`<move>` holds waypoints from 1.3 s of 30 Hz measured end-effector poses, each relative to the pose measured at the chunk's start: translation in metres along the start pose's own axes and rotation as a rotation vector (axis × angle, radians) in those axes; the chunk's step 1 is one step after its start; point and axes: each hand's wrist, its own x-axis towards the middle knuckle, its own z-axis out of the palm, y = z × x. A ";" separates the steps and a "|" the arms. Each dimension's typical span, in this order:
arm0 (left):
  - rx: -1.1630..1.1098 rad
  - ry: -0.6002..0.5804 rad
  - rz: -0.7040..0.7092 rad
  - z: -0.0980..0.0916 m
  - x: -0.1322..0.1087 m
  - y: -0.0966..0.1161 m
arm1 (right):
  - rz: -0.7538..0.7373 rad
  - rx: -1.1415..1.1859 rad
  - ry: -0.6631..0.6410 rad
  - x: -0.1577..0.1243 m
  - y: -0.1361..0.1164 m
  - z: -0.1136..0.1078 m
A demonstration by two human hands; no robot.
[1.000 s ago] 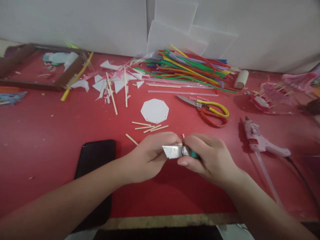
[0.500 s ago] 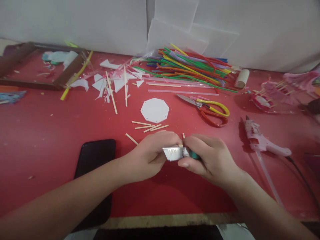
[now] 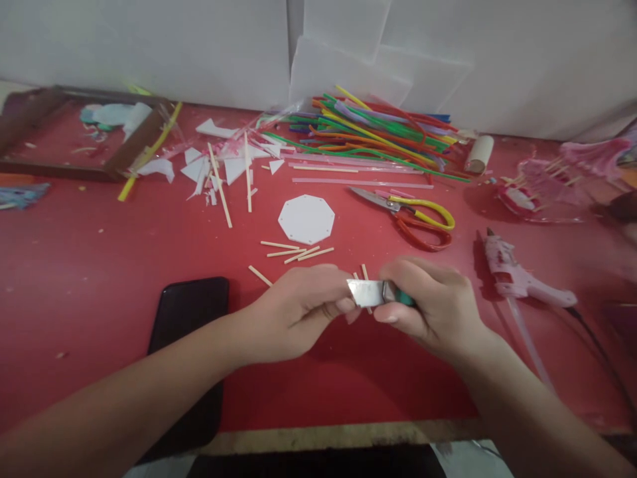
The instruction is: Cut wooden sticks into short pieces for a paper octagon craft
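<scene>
My right hand point(image 3: 432, 305) is closed around the green handle of a utility knife point(image 3: 367, 293), its wide silver blade pointing left. Against the blade's tip, my left hand point(image 3: 311, 309) has thumb and fingers pinched together; what they hold, if anything, is hidden. Ends of thin wooden sticks point(image 3: 365, 272) show above and below the blade, partly covered by it. Beyond my left hand lie several short wooden sticks point(image 3: 298, 253), with one more stick point(image 3: 259, 275) nearer the wrist. Behind them a white octagonal card point(image 3: 306, 219) with small holes near its edge lies flat.
Scissors point(image 3: 423, 216) with yellow and red handles lie right of the card. A pink glue gun point(image 3: 517, 269) is at the right, a black phone point(image 3: 192, 312) by my left forearm. Colourful pipe cleaners point(image 3: 373, 136), white scraps point(image 3: 239, 166) and a brown frame point(image 3: 119, 159) lie farther back.
The knife and my right hand have moved a little right, away from my left hand. My left thumb now shows beside the blade tip, and more of the stick ends is visible.
</scene>
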 end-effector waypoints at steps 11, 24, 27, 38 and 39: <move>-0.125 -0.030 -0.073 -0.001 0.002 0.003 | -0.027 0.004 -0.087 0.000 -0.008 0.006; -0.079 -0.044 -0.058 -0.001 0.001 -0.002 | -0.041 -0.002 -0.092 0.001 -0.009 0.004; -0.098 -0.031 -0.047 -0.001 0.001 -0.003 | -0.033 0.006 -0.083 0.001 -0.009 0.004; -0.116 -0.021 -0.047 -0.001 0.002 -0.003 | -0.024 0.016 -0.084 0.000 -0.009 0.004; -0.113 -0.021 -0.047 -0.001 0.002 -0.003 | -0.022 0.018 -0.084 0.000 -0.009 0.004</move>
